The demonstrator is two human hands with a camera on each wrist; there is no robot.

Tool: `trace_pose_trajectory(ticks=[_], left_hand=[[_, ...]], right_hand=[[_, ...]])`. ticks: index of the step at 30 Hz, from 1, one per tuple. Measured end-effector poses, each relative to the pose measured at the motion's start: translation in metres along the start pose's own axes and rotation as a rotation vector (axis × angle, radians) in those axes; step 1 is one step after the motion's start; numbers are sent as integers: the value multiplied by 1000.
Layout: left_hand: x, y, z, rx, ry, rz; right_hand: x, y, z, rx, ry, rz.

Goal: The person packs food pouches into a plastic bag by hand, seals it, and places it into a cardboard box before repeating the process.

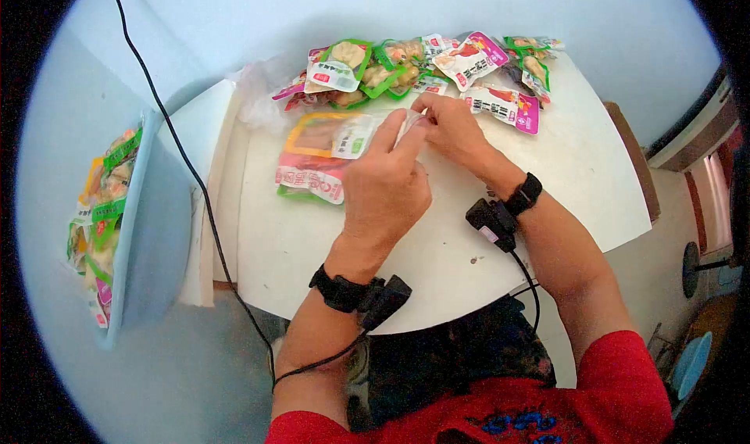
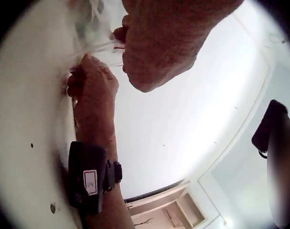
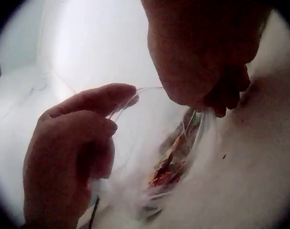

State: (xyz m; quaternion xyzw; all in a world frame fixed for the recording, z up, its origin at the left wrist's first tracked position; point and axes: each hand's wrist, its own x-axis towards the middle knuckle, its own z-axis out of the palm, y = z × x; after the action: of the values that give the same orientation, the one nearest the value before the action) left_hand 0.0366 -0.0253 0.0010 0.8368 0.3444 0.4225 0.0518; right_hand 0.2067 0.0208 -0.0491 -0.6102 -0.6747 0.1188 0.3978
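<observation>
A clear plastic bag (image 3: pixel 206 138) lies on the white table with several food packets (image 1: pixel 312 182) inside, one with an orange border, one red and white. My left hand (image 1: pixel 388 182) pinches one side of the bag's mouth between thumb and forefinger. Close beside it, my right hand (image 1: pixel 457 131) grips the other side with curled fingers. In the right wrist view, a thin reddish line along the bag's rim spans the gap between the left hand (image 3: pixel 73 143) and the right hand (image 3: pixel 207 57). The left wrist view shows both hands near the plastic, blurred at the top.
Colourful food packets (image 1: pixel 379 73) are heaped along the back of the white table (image 1: pixel 500 288). A crumpled clear plastic bag (image 1: pixel 269 92) sits at the back left. Left of the table, a light blue basin (image 1: pixel 129 233) holds more packets. A black cable (image 1: pixel 168 123) hangs across the left side.
</observation>
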Motion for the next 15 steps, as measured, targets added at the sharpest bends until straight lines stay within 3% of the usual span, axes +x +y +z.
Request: trace_pose_trajectory(ticks=[3,10,15], left_hand=[[0,1,-6,9,-48,-22],[-8,38,-27,480,-489,-70],[-37,59,-35,642,-617,-23]], right_hand=[[-1,6,0,161,-25,-3],[3,5,-10,703,-86,211],[6,14,-12,730,-140,238]])
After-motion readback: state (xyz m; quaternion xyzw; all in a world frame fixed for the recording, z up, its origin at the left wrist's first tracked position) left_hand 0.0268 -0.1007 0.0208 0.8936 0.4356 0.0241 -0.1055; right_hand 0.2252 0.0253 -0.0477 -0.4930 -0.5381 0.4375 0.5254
